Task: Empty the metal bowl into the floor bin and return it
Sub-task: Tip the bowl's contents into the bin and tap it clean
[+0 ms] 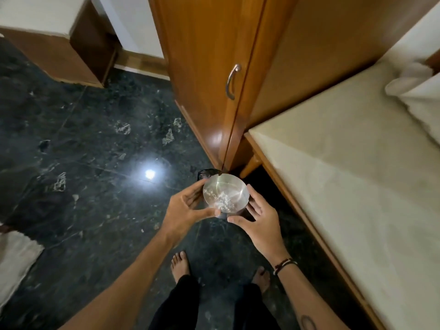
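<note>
A round metal bowl with white crumbly scraps in its bottom is held level above the dark floor, in the middle of the head view. My left hand grips its left wall, thumb under the near rim. My right hand cups its right wall with fingers spread along the side. Just beyond the bowl, a dark bin lined with a black bag stands on the floor at the foot of the wardrobe; the bowl hides most of it.
A wooden wardrobe with a metal handle rises straight ahead. A bed with a cream mattress runs along the right. Dark marble floor spreads to the left. My bare feet stand below the bowl. Pale cloth lies at lower left.
</note>
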